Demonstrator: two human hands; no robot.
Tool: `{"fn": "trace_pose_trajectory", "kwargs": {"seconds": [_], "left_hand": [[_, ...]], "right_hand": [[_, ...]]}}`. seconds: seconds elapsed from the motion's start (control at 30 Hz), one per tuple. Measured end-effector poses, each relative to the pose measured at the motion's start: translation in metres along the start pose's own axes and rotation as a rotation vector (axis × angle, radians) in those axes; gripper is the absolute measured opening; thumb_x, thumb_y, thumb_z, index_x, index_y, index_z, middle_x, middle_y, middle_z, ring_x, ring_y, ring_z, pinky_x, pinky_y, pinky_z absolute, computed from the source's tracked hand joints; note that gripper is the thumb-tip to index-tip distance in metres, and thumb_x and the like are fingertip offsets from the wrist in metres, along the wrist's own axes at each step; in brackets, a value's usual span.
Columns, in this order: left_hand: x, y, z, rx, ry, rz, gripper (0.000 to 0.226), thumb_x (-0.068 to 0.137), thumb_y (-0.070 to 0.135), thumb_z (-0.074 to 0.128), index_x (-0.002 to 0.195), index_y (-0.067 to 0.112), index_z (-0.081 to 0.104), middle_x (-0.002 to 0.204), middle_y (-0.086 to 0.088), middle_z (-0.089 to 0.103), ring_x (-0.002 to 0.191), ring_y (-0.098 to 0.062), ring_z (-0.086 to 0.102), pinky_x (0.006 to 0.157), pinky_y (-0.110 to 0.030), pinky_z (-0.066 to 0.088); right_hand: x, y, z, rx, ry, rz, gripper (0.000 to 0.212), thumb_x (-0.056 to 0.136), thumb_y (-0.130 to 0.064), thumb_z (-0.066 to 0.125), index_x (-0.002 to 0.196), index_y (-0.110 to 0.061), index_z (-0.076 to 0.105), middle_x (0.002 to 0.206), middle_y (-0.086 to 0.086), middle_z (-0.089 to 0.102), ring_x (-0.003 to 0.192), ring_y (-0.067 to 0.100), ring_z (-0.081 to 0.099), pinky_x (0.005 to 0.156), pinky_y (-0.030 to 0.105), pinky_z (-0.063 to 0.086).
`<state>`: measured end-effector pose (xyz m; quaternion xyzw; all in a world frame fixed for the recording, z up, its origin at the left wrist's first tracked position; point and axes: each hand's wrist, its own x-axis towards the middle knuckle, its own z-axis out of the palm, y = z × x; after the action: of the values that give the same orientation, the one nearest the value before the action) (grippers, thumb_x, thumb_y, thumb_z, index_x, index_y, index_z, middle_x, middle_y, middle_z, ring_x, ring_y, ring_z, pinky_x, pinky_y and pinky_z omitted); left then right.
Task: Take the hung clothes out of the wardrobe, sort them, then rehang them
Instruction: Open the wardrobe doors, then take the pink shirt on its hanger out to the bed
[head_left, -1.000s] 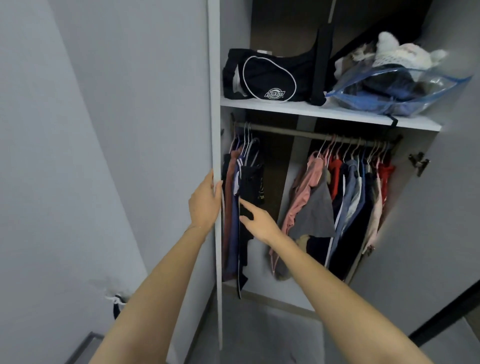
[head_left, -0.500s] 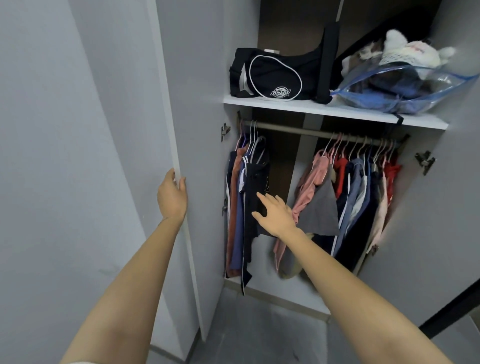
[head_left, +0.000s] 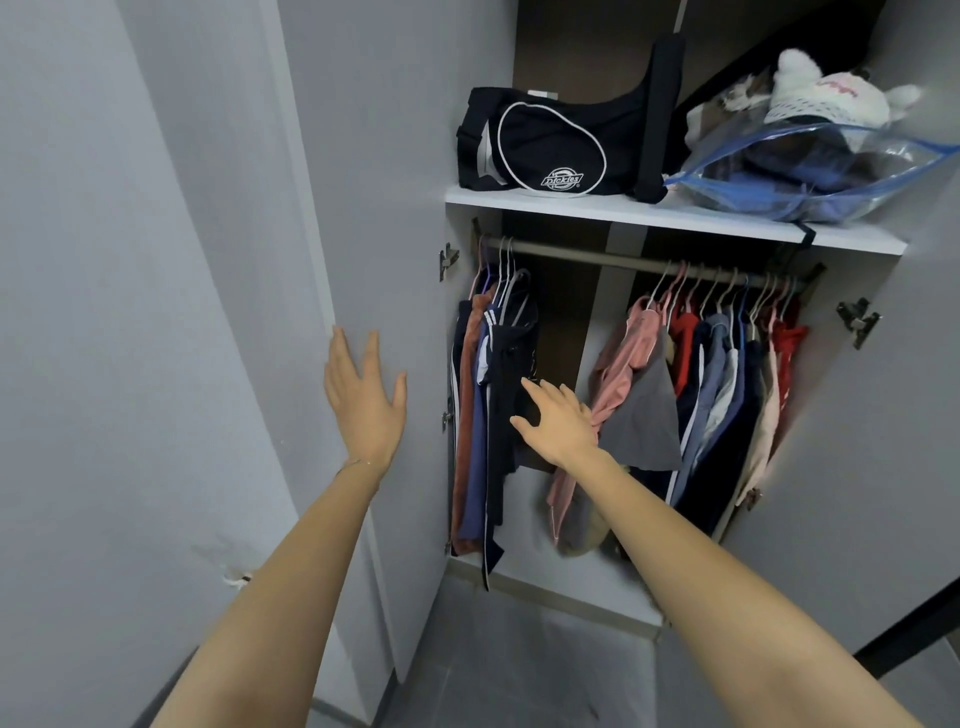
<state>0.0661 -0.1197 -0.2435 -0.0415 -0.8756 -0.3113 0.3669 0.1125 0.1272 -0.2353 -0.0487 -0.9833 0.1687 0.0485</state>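
Open wardrobe (head_left: 374, 156), grey room: one shelf (head_left: 675, 218), one rail (head_left: 587, 258).
Two bunches of clothes (head_left: 493, 415) at rail's ends; left hand (head_left: 363, 400), right hand (head_left: 558, 421) spread wide, empty.

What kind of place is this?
Likely a home bedroom: an open wardrobe, hung clothes on a rail, and a black bag on the shelf above.

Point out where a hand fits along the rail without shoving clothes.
The bare stretch of rail between the left bunch of clothes and the pink garment is the open gap; the right hand is low in front of it. The right bunch, from the pink garment on, is packed tight. The shelf above is filled by the black bag and plastic bag.
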Motion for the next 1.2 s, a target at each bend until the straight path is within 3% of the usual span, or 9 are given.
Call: {"fn": "trace_pose_trajectory", "kwargs": {"seconds": [0.2, 0.4, 0.8, 1.2], "left_hand": [[0.003, 0.025, 0.026, 0.069, -0.099, 0.231, 0.059, 0.096, 0.026, 0.060, 0.150, 0.019, 0.038, 0.163, -0.015, 0.015, 0.152, -0.032, 0.007, 0.121, -0.053, 0.003], [0.013, 0.046, 0.069, 0.061, -0.335, 0.289, 0.067, 0.098, 0.040, 0.055, 0.157, 0.025, 0.024, 0.165, -0.007, 0.012, 0.153, -0.029, 0.003, 0.121, -0.052, -0.001], [0.043, 0.066, 0.188, 0.074, -0.539, 0.283, 0.072, 0.098, 0.050, 0.050, 0.157, 0.028, 0.016, 0.166, -0.001, 0.011, 0.153, -0.023, -0.003, 0.122, -0.053, -0.003], [0.091, 0.107, 0.334, 0.039, -0.584, 0.248, 0.073, 0.095, 0.049, 0.055, 0.157, 0.027, 0.021, 0.164, 0.000, 0.018, 0.153, -0.021, 0.004, 0.121, -0.052, -0.003]], "right_hand": [[0.013, 0.018, 0.001, -0.010, 0.025, 0.087, 0.066, 0.098, -0.047, 0.047, 0.155, -0.031, 0.019, 0.161, 0.003, 0.021, 0.149, 0.029, 0.012, 0.118, 0.055, 0.017], [0.028, 0.041, 0.001, -0.032, 0.070, 0.163, 0.067, 0.097, -0.048, 0.047, 0.155, -0.031, 0.017, 0.162, 0.004, 0.018, 0.150, 0.029, 0.011, 0.118, 0.056, 0.017], [0.101, 0.116, 0.003, -0.039, 0.112, 0.242, 0.072, 0.098, -0.047, 0.046, 0.156, -0.031, 0.007, 0.164, 0.004, 0.006, 0.151, 0.028, 0.003, 0.119, 0.053, 0.015], [0.218, 0.205, 0.003, 0.073, 0.182, 0.219, 0.070, 0.097, -0.042, 0.052, 0.155, -0.024, 0.018, 0.163, 0.007, 0.011, 0.149, 0.030, 0.008, 0.116, 0.051, 0.029]]}}
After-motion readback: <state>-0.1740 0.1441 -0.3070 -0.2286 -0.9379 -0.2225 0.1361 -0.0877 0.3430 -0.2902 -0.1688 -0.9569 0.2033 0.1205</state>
